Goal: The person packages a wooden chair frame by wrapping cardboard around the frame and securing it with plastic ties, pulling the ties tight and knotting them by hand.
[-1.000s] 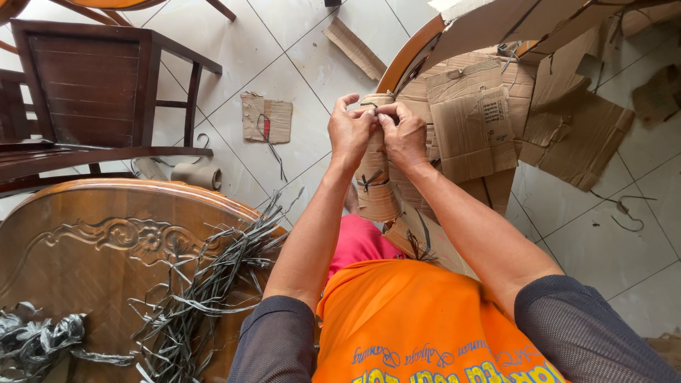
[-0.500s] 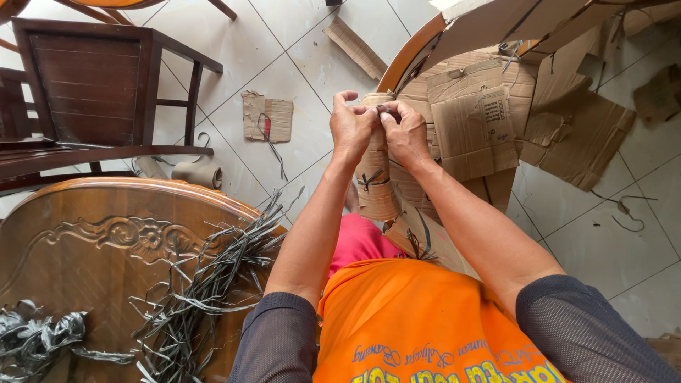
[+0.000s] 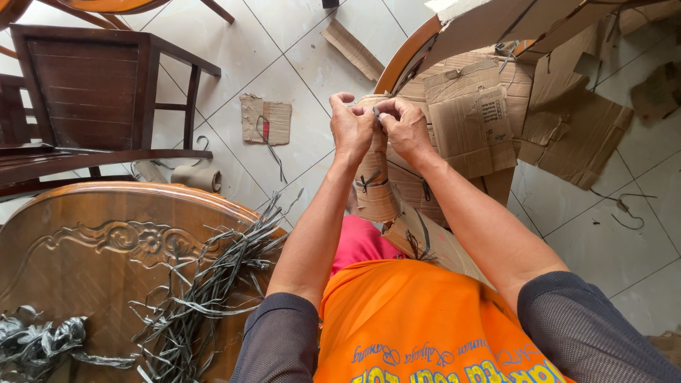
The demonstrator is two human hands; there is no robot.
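Both hands, left [image 3: 352, 128] and right [image 3: 406, 129], pinched a dark strap [image 3: 377, 117], mostly hidden by fingers. The cardboard-wrapped leg [image 3: 374, 188] stood beside open tiled floor [image 3: 298, 64].

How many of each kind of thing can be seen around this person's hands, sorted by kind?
Hands: 2, left hand, right hand
Cardboard-wrapped furniture leg they hold: 1
Dark wooden chair: 1
Carved wooden panel: 1
Bundle of grey strips: 1
Loose cardboard scraps on the floor: 2
Total: 8

The person wears an orange shirt [image 3: 418, 319] with yellow and blue printed lettering across it, 2 dark grey mesh sleeves [image 3: 280, 340] reaching to the elbows, bare forearms, and pink trousers [image 3: 358, 241] below.
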